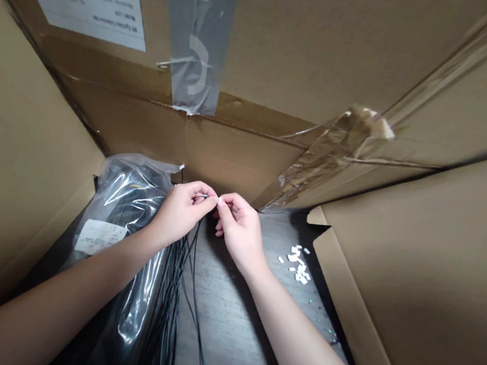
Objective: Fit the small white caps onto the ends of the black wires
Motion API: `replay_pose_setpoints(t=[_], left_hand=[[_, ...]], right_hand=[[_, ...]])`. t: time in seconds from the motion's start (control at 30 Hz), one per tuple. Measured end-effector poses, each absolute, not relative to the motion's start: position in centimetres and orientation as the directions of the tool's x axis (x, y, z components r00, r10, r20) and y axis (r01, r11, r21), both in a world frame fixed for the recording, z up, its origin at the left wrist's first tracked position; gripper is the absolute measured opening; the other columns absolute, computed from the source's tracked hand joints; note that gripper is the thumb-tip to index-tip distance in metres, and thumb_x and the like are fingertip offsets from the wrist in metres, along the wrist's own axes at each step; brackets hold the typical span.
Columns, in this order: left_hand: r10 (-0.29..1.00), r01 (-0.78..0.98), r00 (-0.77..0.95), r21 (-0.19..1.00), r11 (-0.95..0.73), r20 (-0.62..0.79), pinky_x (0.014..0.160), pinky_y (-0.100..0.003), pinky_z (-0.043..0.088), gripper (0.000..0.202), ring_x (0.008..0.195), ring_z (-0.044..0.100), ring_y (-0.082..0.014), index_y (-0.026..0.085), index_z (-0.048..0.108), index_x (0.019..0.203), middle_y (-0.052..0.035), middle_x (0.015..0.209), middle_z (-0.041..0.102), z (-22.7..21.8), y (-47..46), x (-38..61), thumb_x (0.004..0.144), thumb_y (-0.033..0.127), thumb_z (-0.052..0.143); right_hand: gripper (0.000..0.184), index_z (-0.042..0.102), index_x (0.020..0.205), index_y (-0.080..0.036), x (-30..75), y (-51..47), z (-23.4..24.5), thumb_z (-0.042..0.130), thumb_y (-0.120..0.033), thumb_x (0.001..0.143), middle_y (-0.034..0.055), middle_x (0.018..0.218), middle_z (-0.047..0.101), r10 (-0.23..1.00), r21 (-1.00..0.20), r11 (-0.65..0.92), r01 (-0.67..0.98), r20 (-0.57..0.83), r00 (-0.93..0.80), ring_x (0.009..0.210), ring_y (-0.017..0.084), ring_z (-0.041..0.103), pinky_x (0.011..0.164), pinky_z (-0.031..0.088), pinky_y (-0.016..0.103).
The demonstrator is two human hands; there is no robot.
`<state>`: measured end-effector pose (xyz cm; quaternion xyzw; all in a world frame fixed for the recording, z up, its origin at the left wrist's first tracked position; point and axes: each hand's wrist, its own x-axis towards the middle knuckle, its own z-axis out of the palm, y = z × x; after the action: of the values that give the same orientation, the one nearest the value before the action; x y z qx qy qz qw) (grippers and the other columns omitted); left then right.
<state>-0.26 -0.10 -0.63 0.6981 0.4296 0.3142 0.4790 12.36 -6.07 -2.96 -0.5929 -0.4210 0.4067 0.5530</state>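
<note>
The left hand (pixel 180 213) and the right hand (pixel 241 230) are together, their fingertips meeting above a dark grey wood-grain bench (pixel 227 334); the left hand is clamped on the end of a bundle of thin black wires (pixel 196 308), with a tiny pale tip showing at the pinch; the right thumb and forefinger (pixel 223 204) close at the same spot, though what lies between them is too small to tell; the wires hang from the left hand and run down across the bench.

Beneath the left forearm lies a crumpled, glossy clear plastic bag (pixel 132 191), holding something dark that glare makes hard to read, with a white paper label (pixel 99 235) on it; a loose cluster of small white rectangular pieces (pixel 297 265) sits on the bench just beyond the right wrist.

Walls and flaps of a brown corrugated cardboard carton (pixel 439 276) surround all this; a strip of grey tape (pixel 193 51) and torn brown packing tape (pixel 333 149) cross its seams; a white printed sheet (pixel 91 17) is fixed to one flap.
</note>
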Motion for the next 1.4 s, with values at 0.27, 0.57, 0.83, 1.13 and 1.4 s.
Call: replay_pose_setpoints(t=[0.27,0.57,0.83,1.13,1.4], left_hand=[[0.907,0.295,0.420,0.944,-0.147,0.009,0.054,-0.023,0.032,0.015,0.055,0.044,-0.0096,0.013,0.068,0.079,0.0022,0.059,0.054,-0.41,-0.19,-0.13,0.079,0.026,0.061],[0.910,0.311,0.414,0.936,-0.164,0.022,0.052,-0.023,0.029,0.012,0.054,0.040,-0.0089,0.014,0.068,0.076,0.0036,0.057,0.050,-0.28,-0.21,-0.23,0.078,0.025,0.062],[0.912,0.305,0.406,0.934,-0.188,0.051,0.053,-0.023,0.031,0.013,0.054,0.040,-0.0091,0.014,0.068,0.078,0.0043,0.058,0.048,-0.58,-0.08,-0.19,0.079,0.027,0.063],[0.905,0.275,0.422,0.944,-0.182,0.052,0.055,-0.023,0.034,0.011,0.058,0.044,-0.0096,0.014,0.069,0.078,0.0027,0.061,0.053,-0.45,-0.13,-0.14,0.078,0.024,0.064],[0.898,0.242,0.437,0.954,-0.178,0.056,0.062,-0.025,0.044,0.014,0.066,0.057,-0.0130,0.014,0.072,0.080,-0.0024,0.073,0.068,-0.78,-0.03,-0.25,0.079,0.026,0.064]], right_hand=[[0.024,0.064,0.086,-0.018,12.28,-6.26,-3.23,0.053,-0.040,0.088,-0.0037,0.064,0.056,0.943,-0.987,-0.002,0.159,0.051,0.330,0.046,0.010,0.051,0.043,0.045,0.021],[0.022,0.067,0.085,-0.017,12.21,-6.27,-3.29,0.054,-0.035,0.085,0.0000,0.069,0.063,0.941,-0.981,0.017,0.194,0.081,0.330,0.053,0.011,0.054,0.050,0.047,0.023],[0.022,0.063,0.078,-0.017,12.12,-6.14,-2.90,0.057,-0.039,0.081,-0.0029,0.062,0.057,0.937,-0.993,-0.020,0.113,0.021,0.347,0.048,0.010,0.050,0.045,0.044,0.023],[0.021,0.063,0.079,-0.018,12.13,-6.17,-3.01,0.056,-0.037,0.082,-0.0022,0.062,0.058,0.941,-0.989,-0.014,0.146,0.037,0.337,0.050,0.011,0.051,0.048,0.045,0.023],[0.026,0.063,0.083,-0.018,12.22,-6.13,-3.36,0.054,-0.042,0.086,-0.0018,0.065,0.058,0.938,-0.989,-0.021,0.144,0.031,0.346,0.049,0.010,0.051,0.045,0.046,0.022]])
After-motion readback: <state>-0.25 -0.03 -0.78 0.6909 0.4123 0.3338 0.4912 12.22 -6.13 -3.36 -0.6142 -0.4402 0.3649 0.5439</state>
